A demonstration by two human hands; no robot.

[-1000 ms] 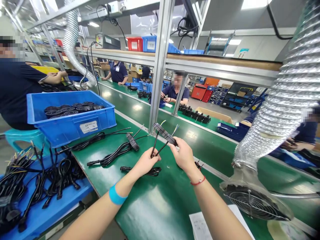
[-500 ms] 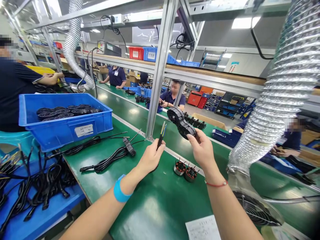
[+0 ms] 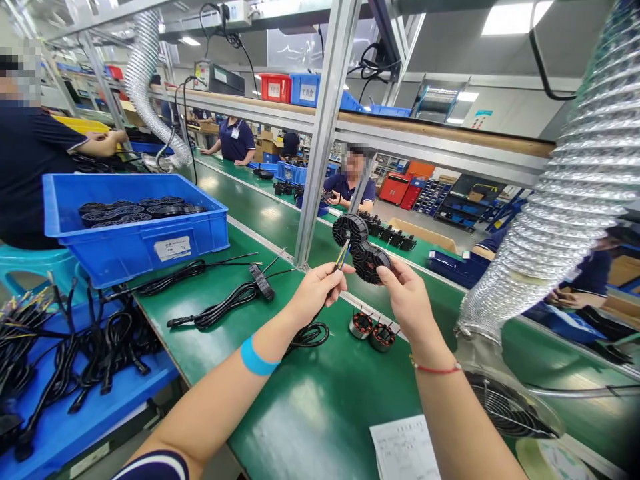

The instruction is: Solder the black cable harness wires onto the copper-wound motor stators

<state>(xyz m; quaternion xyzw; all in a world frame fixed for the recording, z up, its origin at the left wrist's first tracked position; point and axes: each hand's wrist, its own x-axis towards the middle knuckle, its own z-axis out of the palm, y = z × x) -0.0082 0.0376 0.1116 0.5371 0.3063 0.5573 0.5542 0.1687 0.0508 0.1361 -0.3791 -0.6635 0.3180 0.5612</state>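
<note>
Though held apart a moment ago, now apparently aligning wire ends [image 3: 343,255], pinched in left hand [image 3: 317,290], with black casing [image 3: 361,249], clamped in right hand [image 3: 409,297] above far edge of table [image 3: 325,393]; cannot tell if touching.

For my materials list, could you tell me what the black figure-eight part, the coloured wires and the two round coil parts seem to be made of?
Black figure-eight part: probably moulded plastic, dull, with ribbed, grooved surfaces.
Coloured wires: likely plastic insulation, from the bright colours; tips look like bare metal.
Round coil parts: silvery, apparently metal sides; reddish insides suggest copper windings.
</note>
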